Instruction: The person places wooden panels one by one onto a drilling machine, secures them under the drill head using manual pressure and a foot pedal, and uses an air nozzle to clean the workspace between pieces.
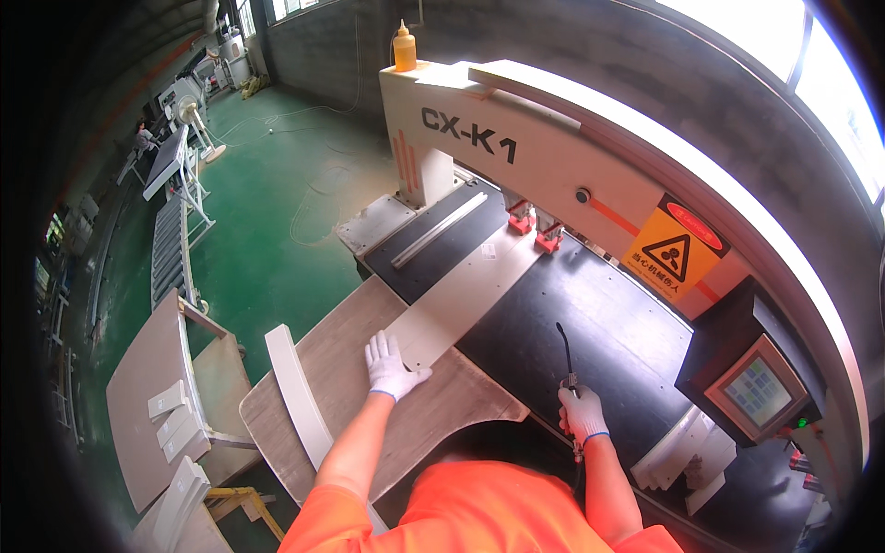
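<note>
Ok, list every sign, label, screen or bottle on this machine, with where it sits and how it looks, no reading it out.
Warning sign: right part of the machine's white arm; orange diamond, black triangle, red top.
Large lettering: arm's left front; black on white.
Touch screen: right console; square, pale display, tan frame.
Squeeze bottle: on top of the arm's left end; orange-yellow, pointed nozzle.
Small label: on the pale panel; white.

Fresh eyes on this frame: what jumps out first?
The big cream machine arching across the upper right, with an orange triangle warning sticker and a yellow bottle on top. Below it, the left hand in a white glove lies flat on a long pale panel that runs over the black bed toward red clamps. The right hand grips a black air nozzle over the bed.
</note>
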Demonstrator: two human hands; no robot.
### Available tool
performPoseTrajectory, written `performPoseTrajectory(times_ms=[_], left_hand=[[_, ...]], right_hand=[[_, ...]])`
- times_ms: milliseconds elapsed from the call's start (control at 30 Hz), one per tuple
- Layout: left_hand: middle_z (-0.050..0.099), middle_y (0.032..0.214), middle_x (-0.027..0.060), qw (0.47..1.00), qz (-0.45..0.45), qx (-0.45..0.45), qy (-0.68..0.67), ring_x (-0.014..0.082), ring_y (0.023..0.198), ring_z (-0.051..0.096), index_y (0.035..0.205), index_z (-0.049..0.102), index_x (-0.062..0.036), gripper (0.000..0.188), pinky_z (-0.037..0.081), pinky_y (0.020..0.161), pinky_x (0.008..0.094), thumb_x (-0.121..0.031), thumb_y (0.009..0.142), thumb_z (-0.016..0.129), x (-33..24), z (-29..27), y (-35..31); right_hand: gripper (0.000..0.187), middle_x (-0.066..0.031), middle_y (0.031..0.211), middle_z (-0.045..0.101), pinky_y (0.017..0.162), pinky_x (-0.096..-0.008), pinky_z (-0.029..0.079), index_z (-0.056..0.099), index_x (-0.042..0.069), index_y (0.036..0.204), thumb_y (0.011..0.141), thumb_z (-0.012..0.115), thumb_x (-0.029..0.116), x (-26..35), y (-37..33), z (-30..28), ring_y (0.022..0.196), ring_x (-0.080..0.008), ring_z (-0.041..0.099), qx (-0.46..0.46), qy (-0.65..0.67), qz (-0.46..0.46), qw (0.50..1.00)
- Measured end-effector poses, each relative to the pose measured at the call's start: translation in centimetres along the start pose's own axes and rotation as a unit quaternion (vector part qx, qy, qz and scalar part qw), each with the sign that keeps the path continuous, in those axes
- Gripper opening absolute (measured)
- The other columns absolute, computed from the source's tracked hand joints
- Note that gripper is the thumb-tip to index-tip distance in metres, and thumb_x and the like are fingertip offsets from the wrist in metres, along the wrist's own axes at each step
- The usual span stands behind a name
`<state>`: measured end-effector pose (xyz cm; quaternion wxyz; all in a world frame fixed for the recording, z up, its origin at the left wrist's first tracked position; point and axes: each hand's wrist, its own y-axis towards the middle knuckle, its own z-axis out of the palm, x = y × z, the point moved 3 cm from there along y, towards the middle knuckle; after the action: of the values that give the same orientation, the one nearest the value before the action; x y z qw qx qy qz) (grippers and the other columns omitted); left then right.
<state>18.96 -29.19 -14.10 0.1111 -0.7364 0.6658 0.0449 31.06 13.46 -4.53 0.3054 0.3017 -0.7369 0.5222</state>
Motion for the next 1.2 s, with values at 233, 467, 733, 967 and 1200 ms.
performPoseTrajectory(times_ms=[233,467,733,967,1200], left_hand=[[0.026,0.174,0.0310,0.991,0.016,0.088,0.096,0.0538,0.162,0.018,0.171,0.031,-0.0016,0.142,0.010,0.132,0.0652,-0.076,0.063,0.086,-5.8,-1.8,5.4],[0.034,0.164,0.0260,0.992,0.047,0.033,0.109,0.0469,0.151,0.029,0.167,0.035,-0.0025,0.139,0.020,0.125,0.0607,-0.075,0.060,0.087,-5.6,-1.6,5.6],[0.057,0.145,0.0218,0.997,0.029,0.063,0.024,0.0400,0.138,0.053,0.160,0.045,-0.0062,0.127,0.040,0.118,0.0534,-0.071,0.060,0.092,-2.9,-3.1,7.9],[0.062,0.145,0.0223,0.999,0.016,0.027,-0.011,0.0391,0.138,0.057,0.162,0.048,-0.0039,0.126,0.042,0.119,0.0526,-0.075,0.066,0.090,2.1,-1.2,6.9],[0.063,0.145,0.0216,1.000,0.002,0.022,-0.008,0.0387,0.137,0.057,0.161,0.050,-0.0038,0.122,0.043,0.118,0.0515,-0.072,0.068,0.091,1.7,-1.7,6.9]], right_hand=[[0.027,-0.0107,0.095,0.080,0.055,-0.0283,0.048,0.070,0.004,0.111,0.102,0.076,0.028,-5.5,-1.3,3.0,0.076,-0.0180,0.076,0.195,0.054,0.063,0.977],[0.032,-0.0120,0.085,0.079,0.045,-0.0322,0.043,0.071,0.004,0.094,0.101,0.076,0.036,-9.6,1.6,1.2,0.057,-0.0183,0.068,-0.030,0.156,0.091,0.983],[0.036,-0.0125,0.078,0.076,0.045,-0.0320,0.044,0.070,0.003,0.094,0.103,0.073,0.038,-11.8,3.6,0.3,0.058,-0.0214,0.071,-0.073,0.210,0.079,0.972],[0.034,-0.0129,0.080,0.077,0.045,-0.0320,0.044,0.069,0.002,0.097,0.103,0.073,0.035,-11.8,3.9,0.0,0.061,-0.0221,0.073,-0.061,0.201,0.083,0.974],[0.034,-0.0135,0.081,0.077,0.045,-0.0323,0.045,0.068,0.002,0.099,0.103,0.074,0.035,-12.1,3.9,0.0,0.062,-0.0227,0.074,-0.067,0.216,0.083,0.971]])
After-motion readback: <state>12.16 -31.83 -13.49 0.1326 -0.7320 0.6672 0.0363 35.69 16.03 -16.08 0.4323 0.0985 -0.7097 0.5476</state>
